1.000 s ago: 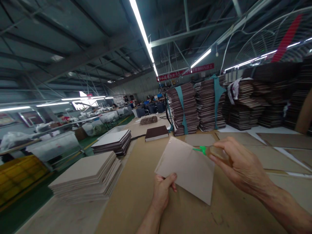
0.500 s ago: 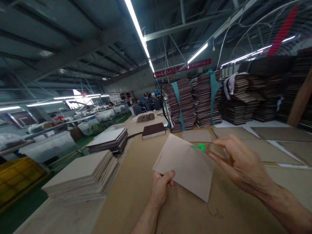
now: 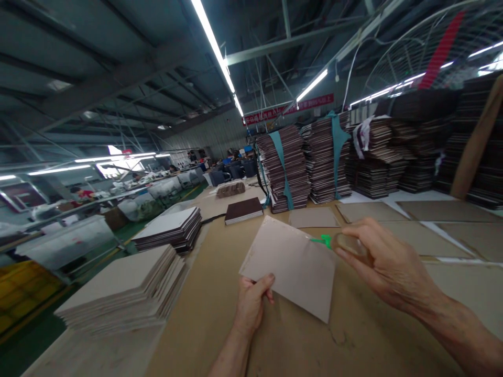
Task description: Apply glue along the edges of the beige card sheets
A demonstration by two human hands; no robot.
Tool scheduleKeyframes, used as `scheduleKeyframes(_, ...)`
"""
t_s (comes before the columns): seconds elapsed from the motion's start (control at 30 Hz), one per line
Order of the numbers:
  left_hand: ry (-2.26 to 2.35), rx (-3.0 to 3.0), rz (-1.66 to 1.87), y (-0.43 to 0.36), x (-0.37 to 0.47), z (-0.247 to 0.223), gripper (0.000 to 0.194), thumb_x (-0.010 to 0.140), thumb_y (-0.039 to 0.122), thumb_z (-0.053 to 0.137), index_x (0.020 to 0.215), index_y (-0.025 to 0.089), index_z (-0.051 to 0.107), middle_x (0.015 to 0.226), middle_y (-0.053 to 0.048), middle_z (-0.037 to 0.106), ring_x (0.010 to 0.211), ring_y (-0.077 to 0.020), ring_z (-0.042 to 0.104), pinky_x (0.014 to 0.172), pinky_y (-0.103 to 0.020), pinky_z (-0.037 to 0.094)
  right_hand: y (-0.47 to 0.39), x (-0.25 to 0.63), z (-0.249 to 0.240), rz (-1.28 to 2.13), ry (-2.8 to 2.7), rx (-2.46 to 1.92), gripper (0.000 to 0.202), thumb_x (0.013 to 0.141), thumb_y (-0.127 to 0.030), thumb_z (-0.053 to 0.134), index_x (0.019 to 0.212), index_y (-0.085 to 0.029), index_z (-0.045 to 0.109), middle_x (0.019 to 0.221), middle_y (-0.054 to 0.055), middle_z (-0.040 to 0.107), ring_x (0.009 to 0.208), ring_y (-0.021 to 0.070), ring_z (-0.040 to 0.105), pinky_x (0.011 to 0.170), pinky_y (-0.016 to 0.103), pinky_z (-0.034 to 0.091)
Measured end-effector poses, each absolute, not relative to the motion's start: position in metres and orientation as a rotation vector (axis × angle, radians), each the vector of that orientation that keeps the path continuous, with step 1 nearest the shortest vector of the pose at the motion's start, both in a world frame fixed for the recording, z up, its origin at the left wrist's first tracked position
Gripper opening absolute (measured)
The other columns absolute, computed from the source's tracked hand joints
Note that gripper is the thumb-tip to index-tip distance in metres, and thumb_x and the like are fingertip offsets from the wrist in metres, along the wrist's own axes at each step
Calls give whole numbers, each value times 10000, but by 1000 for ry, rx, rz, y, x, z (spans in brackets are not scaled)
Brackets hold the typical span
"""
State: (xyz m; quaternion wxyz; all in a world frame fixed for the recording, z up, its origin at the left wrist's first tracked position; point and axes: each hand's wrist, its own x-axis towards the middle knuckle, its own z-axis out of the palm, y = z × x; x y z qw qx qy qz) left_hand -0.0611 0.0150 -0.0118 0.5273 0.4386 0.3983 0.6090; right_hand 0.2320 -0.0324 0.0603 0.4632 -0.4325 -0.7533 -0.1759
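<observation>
My left hand [image 3: 253,301] grips the near left edge of a beige square board [image 3: 293,267], thumb on top and fingers beneath. The board is tilted above the brown tabletop [image 3: 204,293]. In my right hand [image 3: 387,262] is a glue bottle [image 3: 351,245], partly hidden by the fingers, with a green nozzle [image 3: 325,241]. The nozzle points left, at the board's far right edge. Small shiny spots lie along that edge, and rough marks run down the left edge.
Beige boards [image 3: 118,277] are stacked at left, with dark-edged panels [image 3: 168,230] behind. A dark brown panel [image 3: 243,210] lies ahead. Tall dark stacks [image 3: 285,167] tied with teal strips stand at the back. Flat boards [image 3: 408,238] cover the right side.
The whole view has shifted slightly, so most things sit further left. Against the board, the nozzle has moved a little to the right along its far edge. Both grips are unchanged.
</observation>
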Motion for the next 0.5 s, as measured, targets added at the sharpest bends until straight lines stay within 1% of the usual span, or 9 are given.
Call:
scheduleKeyframes(0.1, 944, 1042, 1459, 16, -61, -11, 471, 546, 394, 985, 877, 149, 757, 604, 52, 639, 387, -55, 412, 350, -188, 395, -36, 237, 54, -452, -1834, -1096, 292, 1177, -498, 494, 1142, -229, 603, 1039, 76, 645, 909, 287, 681, 739, 399, 513)
scheduleKeyframes(0.23, 938, 1059, 1442, 17, -60, -10, 450, 554, 401, 987, 841, 152, 745, 574, 65, 605, 385, -54, 404, 351, -189, 398, -38, 240, 55, -450, -1833, -1077, 268, 1163, -470, 523, 1179, -216, 606, 1074, 88, 650, 961, 296, 682, 771, 408, 526)
scheduleKeyframes(0.3, 960, 1044, 1449, 16, -61, -10, 452, 539, 399, 996, 811, 156, 729, 563, 67, 600, 381, -55, 407, 349, -190, 393, -38, 241, 56, -449, -1846, -1081, 249, 1149, -458, 533, 1147, -223, 615, 1056, 85, 655, 947, 296, 685, 745, 403, 529)
scheduleKeyframes(0.4, 984, 1025, 1458, 17, -62, -8, 472, 524, 393, 1001, 826, 161, 723, 561, 70, 610, 374, -54, 414, 348, -185, 387, -38, 244, 54, -454, -1845, -1125, 257, 1146, -472, 530, 1099, -238, 624, 983, 70, 649, 860, 288, 684, 669, 393, 515)
scheduleKeyframes(0.5, 978, 1024, 1455, 18, -62, -7, 486, 515, 388, 1000, 854, 163, 734, 575, 73, 622, 373, -51, 414, 341, -182, 384, -40, 245, 52, -464, -1824, -1133, 261, 1155, -484, 520, 1134, -240, 611, 1017, 83, 658, 893, 299, 690, 709, 408, 533)
